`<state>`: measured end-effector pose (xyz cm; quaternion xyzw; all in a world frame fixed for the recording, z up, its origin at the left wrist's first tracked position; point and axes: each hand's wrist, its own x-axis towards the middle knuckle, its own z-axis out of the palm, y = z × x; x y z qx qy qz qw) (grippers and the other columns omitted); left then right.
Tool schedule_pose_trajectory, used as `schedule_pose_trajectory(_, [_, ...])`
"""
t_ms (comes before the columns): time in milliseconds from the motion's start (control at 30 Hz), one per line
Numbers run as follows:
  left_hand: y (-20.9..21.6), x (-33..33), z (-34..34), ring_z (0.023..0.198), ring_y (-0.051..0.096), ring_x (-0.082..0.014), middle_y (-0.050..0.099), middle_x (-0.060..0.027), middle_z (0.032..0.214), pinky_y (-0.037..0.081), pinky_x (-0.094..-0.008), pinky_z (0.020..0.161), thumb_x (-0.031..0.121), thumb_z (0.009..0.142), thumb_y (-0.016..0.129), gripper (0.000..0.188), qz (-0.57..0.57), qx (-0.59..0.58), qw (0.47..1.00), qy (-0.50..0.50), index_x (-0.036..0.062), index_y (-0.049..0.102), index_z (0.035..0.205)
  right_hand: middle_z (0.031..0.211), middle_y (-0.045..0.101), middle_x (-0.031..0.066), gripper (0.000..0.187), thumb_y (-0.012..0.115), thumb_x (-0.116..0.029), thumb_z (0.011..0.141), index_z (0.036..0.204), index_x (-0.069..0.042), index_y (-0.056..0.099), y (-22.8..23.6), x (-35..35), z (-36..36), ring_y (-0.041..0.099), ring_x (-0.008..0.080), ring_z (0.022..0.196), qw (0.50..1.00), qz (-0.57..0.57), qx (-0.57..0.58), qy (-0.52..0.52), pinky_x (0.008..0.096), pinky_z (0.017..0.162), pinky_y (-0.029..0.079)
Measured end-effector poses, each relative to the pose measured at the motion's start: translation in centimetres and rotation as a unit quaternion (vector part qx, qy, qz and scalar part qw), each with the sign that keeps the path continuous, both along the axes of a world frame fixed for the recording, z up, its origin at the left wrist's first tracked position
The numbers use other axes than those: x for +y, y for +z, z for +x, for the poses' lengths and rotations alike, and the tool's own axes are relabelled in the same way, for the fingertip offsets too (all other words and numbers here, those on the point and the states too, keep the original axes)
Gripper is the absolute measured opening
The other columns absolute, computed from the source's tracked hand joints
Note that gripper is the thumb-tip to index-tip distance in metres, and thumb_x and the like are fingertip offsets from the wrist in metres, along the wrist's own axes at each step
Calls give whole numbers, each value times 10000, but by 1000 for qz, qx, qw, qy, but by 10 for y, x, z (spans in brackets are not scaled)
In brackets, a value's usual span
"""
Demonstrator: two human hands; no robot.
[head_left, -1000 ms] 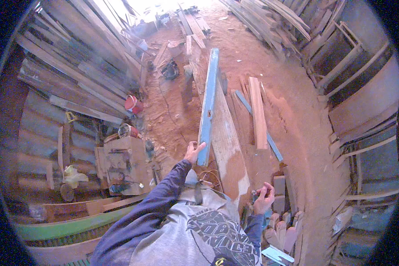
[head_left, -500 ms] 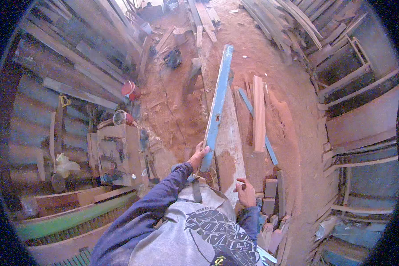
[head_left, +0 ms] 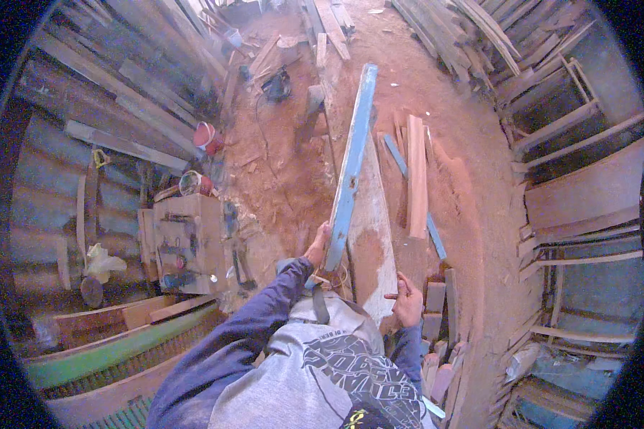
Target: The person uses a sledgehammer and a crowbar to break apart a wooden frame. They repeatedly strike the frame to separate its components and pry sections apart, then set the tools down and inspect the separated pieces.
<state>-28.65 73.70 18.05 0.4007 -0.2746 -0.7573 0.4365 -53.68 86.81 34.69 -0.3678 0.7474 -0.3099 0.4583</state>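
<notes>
My left hand (head_left: 318, 247) grips a long, narrow wooden board (head_left: 353, 168) with worn blue paint by its near end. The board slants away from me and has a small dark hole or knot partway along it. My fingers are partly hidden at its left edge. Below it lies a wide, pale weathered plank (head_left: 374, 247) with a brown worn patch. My right hand (head_left: 408, 302) is beside that plank's right edge, fingers loosely bent and apart, and no object shows in it.
Right of the plank lie reddish timber pieces (head_left: 417, 179) and a thin blue strip (head_left: 436, 237). A wooden box (head_left: 193, 247) with a red-and-white bucket (head_left: 195, 184) stands left. Another red bucket (head_left: 207, 137) sits beyond. Stacked boards (head_left: 436, 36) and wooden frames (head_left: 558, 132) line the right.
The blue board's near end has shifted slightly up and left with my left hand. My right hand has moved a little right and its fingers have spread.
</notes>
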Motion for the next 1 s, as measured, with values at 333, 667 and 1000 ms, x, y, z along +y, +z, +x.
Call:
schedule_pose_trajectory(333, [-46,-2,0,812,599,-147,621,-3,972,542,-305,705,756,910,425,760,-3,-15,1000,-3,122,538,1315,547,431,-41,309,430,-44,957,1211,5,600,-12,7,-10,454,81,365,930,-133,-203,-275,261,429,482])
schedule_pose_trajectory(667, [-6,5,5,1098,570,-255,507,-95,1327,499,-447,935,578,892,628,788,-37,-42,998,-14,107,349,1459,676,555,12,246,465,-36,935,1144,-18,595,-15,6,-23,555,108,524,925,-130,-244,-261,313,593,547])
schedule_pose_trajectory(1000, [144,7,6,1186,555,-334,571,-128,1342,455,-556,993,676,835,571,766,162,396,904,-15,126,523,1368,1076,666,133,367,529,66,888,1228,-67,495,-28,19,-7,537,99,589,905,-145,-214,-338,239,559,512])
